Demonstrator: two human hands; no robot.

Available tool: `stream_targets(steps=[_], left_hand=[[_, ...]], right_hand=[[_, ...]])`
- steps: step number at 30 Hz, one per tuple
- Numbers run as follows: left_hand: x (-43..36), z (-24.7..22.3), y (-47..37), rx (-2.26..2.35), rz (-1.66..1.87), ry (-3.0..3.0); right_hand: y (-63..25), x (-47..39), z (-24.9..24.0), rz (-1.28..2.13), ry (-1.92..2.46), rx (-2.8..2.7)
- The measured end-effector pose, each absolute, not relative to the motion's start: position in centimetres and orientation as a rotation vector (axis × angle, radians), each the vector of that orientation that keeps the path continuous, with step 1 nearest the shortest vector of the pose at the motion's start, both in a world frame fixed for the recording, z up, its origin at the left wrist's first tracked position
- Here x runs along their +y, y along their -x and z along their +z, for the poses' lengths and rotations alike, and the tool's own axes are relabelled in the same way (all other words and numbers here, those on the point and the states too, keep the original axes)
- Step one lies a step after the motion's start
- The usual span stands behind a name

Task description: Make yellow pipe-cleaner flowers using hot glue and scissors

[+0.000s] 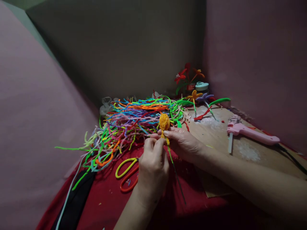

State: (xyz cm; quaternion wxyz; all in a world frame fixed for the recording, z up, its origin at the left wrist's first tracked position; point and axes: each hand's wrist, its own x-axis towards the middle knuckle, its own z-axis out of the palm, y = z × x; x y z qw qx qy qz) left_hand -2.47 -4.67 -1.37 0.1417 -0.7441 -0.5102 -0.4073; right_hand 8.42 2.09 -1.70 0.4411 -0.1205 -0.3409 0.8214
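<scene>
Between my two hands is a pipe-cleaner flower with a rounded orange-yellow head [164, 122] and a thin stem [177, 177], green at the top and dark lower down, slanting to the lower right. My right hand [184, 142] pinches it just under the head, thumb along the near side. From the left, my left hand [154, 159] closes its thumb and bent fingers at the yellow strands below the head; the exact contact is partly hidden by the fingers. Behind them lies a big heap of coloured pipe cleaners [136, 116].
Scissors with yellow and red handles [129, 183] lie on the red cloth [105, 201], partly behind my left hand. A pink glue gun [251, 132] rests on the wooden board [216, 131] at right. Finished flowers [194, 95] and a light-blue lid [201, 85] stand at the back.
</scene>
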Motion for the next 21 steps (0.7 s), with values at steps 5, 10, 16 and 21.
stream_targets(steps=[5,10,16,21], left_hand=[[-4.70,-1.33,2.28,-1.498,-1.046,2.109],[-4.66,-1.18,2.02,-1.588,-0.779,2.008],[-4.39,-1.65,2.29,-1.491,-0.736,1.929],[-4.49,-1.59,2.36,-1.451,-0.854,1.965]], right_hand=[[-8.35,2.00,-1.75,2.025,0.308,-0.825],[-8.24,1.85,-1.88,2.017,0.368,-0.811],[-8.25,1.79,-2.07,2.047,0.393,-0.789],[-8.21,1.69,-1.75,2.061,0.409,-0.765]])
